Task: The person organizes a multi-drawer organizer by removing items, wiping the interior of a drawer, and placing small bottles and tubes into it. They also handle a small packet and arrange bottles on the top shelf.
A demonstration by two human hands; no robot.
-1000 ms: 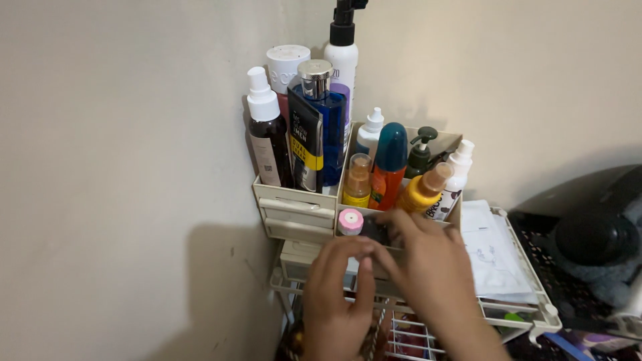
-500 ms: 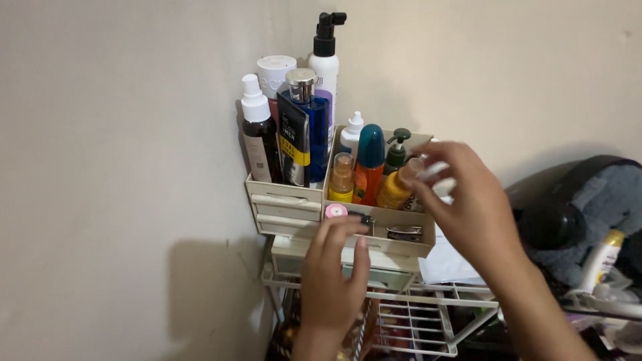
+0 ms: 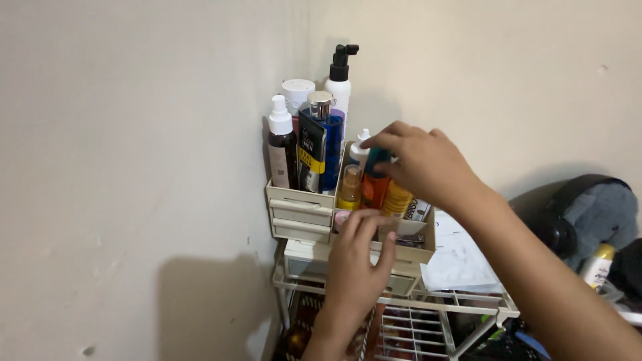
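A cream drawer organiser [image 3: 301, 214] stands in the wall corner, packed with bottles. My right hand [image 3: 424, 164] reaches over them from the right, its fingers pinched around the top of a teal-capped orange bottle [image 3: 373, 180]. Beside that stand a small amber bottle [image 3: 350, 188], a yellow bottle [image 3: 396, 199] and a white dropper bottle [image 3: 362, 146]. My left hand [image 3: 358, 264] rests flat against the organiser's front edge, its fingertips by a small pink-capped item [image 3: 342, 218], holding nothing.
At the back stand a blue bottle [image 3: 322, 150], a dark spray bottle [image 3: 281, 157] and a tall white pump bottle [image 3: 340, 87]. The organiser sits on a white wire rack [image 3: 461, 302] with a paper sheet [image 3: 458, 261]. A dark rounded object [image 3: 575, 204] lies to the right.
My right hand rose from the organiser's front, swung right, then came back over the bottles onto the teal-capped one. My left hand stayed at the organiser's front edge.
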